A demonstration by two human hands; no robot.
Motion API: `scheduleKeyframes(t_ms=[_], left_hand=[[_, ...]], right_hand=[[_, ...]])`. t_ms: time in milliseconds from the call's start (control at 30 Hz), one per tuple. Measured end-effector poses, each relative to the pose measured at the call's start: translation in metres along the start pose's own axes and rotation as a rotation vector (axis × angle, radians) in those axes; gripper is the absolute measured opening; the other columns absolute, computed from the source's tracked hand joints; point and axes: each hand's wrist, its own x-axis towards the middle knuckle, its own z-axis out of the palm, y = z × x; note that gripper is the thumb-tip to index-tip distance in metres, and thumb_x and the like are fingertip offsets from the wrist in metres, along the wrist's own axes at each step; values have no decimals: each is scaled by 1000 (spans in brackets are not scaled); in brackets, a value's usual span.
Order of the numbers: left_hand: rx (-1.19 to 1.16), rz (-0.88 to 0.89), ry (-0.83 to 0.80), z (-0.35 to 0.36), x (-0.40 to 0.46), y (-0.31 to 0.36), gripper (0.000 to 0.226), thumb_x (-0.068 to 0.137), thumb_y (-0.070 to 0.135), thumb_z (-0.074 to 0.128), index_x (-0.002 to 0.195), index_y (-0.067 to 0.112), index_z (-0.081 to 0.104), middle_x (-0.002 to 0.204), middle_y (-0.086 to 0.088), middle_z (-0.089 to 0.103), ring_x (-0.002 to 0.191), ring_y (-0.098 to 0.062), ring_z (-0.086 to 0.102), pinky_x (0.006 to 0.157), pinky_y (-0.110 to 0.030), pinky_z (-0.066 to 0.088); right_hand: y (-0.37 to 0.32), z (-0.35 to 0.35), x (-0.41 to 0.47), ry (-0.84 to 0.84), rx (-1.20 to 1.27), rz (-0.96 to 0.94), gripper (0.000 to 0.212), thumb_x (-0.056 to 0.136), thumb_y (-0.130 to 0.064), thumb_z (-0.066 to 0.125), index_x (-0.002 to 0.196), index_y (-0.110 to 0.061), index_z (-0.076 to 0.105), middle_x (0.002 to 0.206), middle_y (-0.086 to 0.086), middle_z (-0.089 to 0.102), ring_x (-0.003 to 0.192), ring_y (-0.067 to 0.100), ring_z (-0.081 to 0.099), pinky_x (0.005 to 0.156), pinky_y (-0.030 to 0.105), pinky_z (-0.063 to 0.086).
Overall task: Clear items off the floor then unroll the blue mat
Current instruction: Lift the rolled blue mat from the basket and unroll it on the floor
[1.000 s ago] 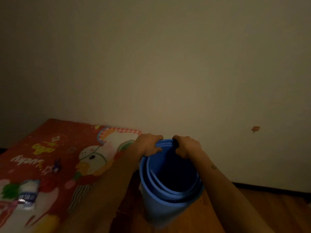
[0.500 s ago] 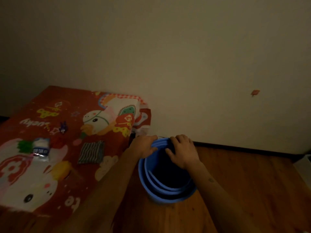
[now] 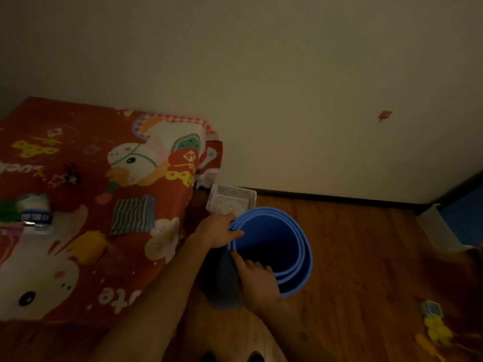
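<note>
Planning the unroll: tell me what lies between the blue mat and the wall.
Head view: a white basket stands between the rolled mat and the wall; right of it, bare floor.

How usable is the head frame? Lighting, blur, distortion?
Head view: dim, warm light, no glare, colours muddy. Centre is fairly sharp: the left hand and right hand grip the blue mat roll's rim, edges readable. Blur grows towards the borders; the yellow item on the floor at lower right is smeared beyond identifying. Wide-angle bending shows in the baseboard.
</note>
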Motion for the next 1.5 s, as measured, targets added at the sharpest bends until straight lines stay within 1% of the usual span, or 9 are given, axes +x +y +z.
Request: scheduleKeyframes(t_ms=[100,233,367,567,667,767,933,1200,1500], left_hand=[[-69,14,-22,5,-10,-9,59,74,74,55,126,47,54,123,12,64,104,-14,62,87,-33,50],[-330,66,-90,22,-9,-6,53,81,50,63,132,48,50,130,15,60,114,-8,58,94,-27,46],[-451,79,-165,43,-5,19,47,82,32,68,128,34,59,122,14,64,102,0,58,85,-16,43],[-537,112,-246,85,-1,65,14,80,19,68,91,16,60,91,-3,67,85,-12,64,81,-38,53],[-610,126,-298,105,0,86,34,79,16,74,108,22,56,110,-1,63,102,-13,62,90,-33,52],[-639,113,-227,128,-2,101,42,78,26,74,115,26,54,119,3,59,112,-9,57,89,-25,49],[-463,212,192,176,-17,131,59,81,50,56,135,31,40,142,8,44,123,2,42,98,-14,34],[22,-21,111,255,-57,123,109,67,86,37,146,41,-24,159,0,-24,147,-27,-5,116,-47,15],[177,-45,-207,346,-79,129,104,75,71,59,153,22,10,161,-7,3,145,-28,14,116,-46,20]], right_hand=[[4,9,-9,54,76,41,73,92,-30,39,153,-33,-1,126,1,58,110,26,55,95,45,37],[12,19,-20,93,131,177,66,88,-31,43,148,-33,16,123,-3,58,120,22,49,113,59,15],[20,15,-18,184,59,365,64,85,-36,49,143,-18,30,151,9,31,146,30,16,114,66,5],[65,11,-15,129,35,394,101,91,-40,58,145,-42,-28,162,13,-15,148,40,-7,112,65,13],[104,16,-30,133,-43,413,72,93,-40,56,153,-30,16,161,10,13,147,34,11,102,55,34],[148,20,-43,333,-13,308,26,92,-33,58,109,-15,61,125,9,53,124,33,44,71,43,48],[199,33,-63,545,168,203,22,95,-31,60,91,-10,65,97,6,59,105,29,46,59,39,47],[244,60,-105,797,431,170,25,97,-34,56,84,-14,62,89,-3,54,101,19,38,81,23,31],[308,100,-148,919,698,425,23,94,-38,56,81,-19,56,83,-4,52,93,19,46,76,31,34]])
